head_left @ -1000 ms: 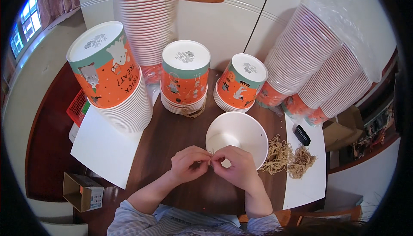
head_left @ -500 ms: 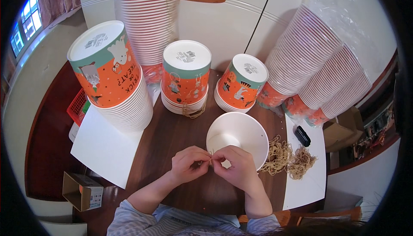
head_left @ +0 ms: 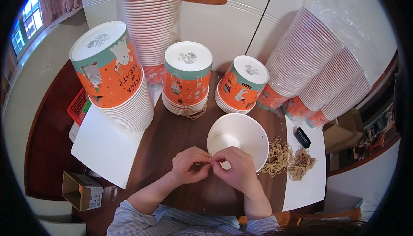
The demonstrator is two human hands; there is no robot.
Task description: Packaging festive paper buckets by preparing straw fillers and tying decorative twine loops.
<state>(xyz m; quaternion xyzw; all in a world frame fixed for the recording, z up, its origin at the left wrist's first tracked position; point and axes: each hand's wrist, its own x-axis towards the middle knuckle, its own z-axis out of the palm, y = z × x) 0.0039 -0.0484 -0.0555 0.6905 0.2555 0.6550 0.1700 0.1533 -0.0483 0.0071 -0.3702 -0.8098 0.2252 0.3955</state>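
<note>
Over the near edge of a white paper bucket (head_left: 247, 135), my left hand (head_left: 189, 166) and my right hand (head_left: 234, 167) meet fingertip to fingertip. Both are closed in a pinch on a short bit of tan string (head_left: 211, 160), mostly covered by the fingers. The bucket stands mouth up, its inside showing. Right of it lie two tangled heaps of the same tan string, one loose heap (head_left: 277, 156) touching the bucket's side and a second heap (head_left: 302, 164) on white paper.
Upturned orange and green printed buckets stand behind: a tall stack (head_left: 114, 76) at left, a short stack (head_left: 187, 79) with string at its foot, another (head_left: 243, 83). Plastic-wrapped stacks (head_left: 307, 51) lean at right. A black object (head_left: 302, 137) lies on paper; an open carton (head_left: 81, 190) sits lower left.
My hands stay pinched together in almost the same place. The whole view has shifted very slightly; nothing else has visibly moved.
</note>
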